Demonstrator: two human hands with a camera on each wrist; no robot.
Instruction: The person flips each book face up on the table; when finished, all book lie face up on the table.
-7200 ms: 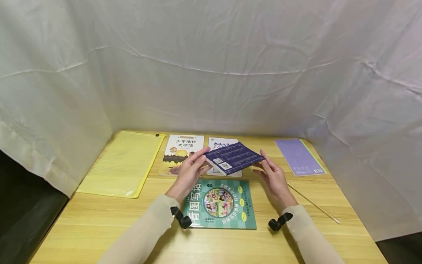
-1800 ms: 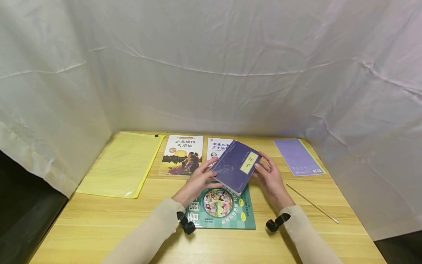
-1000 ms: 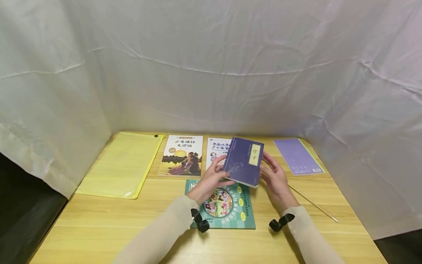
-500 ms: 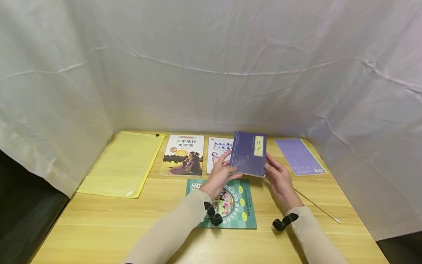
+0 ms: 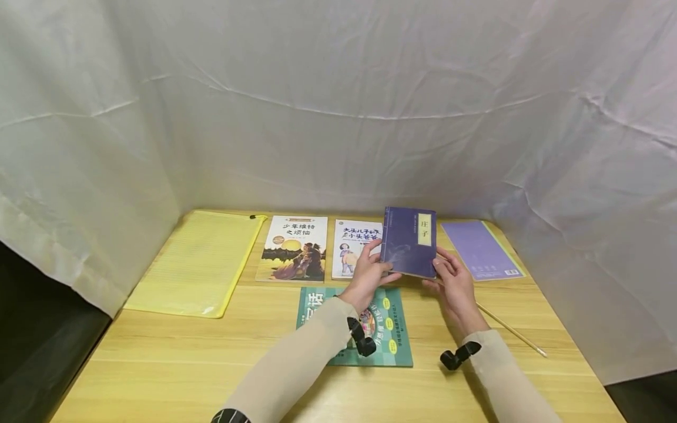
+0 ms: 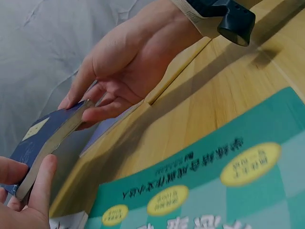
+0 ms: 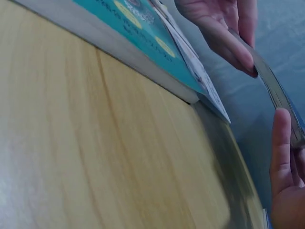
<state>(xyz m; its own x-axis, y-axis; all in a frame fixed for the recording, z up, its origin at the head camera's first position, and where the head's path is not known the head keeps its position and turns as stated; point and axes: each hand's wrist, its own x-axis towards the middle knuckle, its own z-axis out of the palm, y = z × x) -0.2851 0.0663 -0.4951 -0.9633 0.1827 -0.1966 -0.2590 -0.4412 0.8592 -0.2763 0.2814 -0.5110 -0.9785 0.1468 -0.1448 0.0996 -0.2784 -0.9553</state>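
Observation:
Both hands hold a dark blue paperback book (image 5: 404,244) above the back of the table, its front cover with a yellow title label facing up. My left hand (image 5: 369,276) grips the book's left lower corner, thumb on the cover and fingers beneath. On the opposite side, my right hand (image 5: 456,285) pinches the right lower corner. In the left wrist view the book (image 6: 45,138) is tilted and its page edges face the camera. The right wrist view shows the same page edges (image 7: 274,88) between the two hands. Below lies a green workbook (image 5: 396,352), partly covered by the left forearm.
A white book (image 5: 346,258) lies behind the left hand, partly hidden. Left of it are a book with a yellow-and-black cover (image 5: 291,252) and a yellow zip pouch (image 5: 195,264). On the right lie a purple notebook (image 5: 478,249) and a thin wooden stick (image 5: 513,331).
The blue book was turned from its back cover to its front cover, then straightened. Both hands have carried it right and toward the back, uncovering more of the white book.

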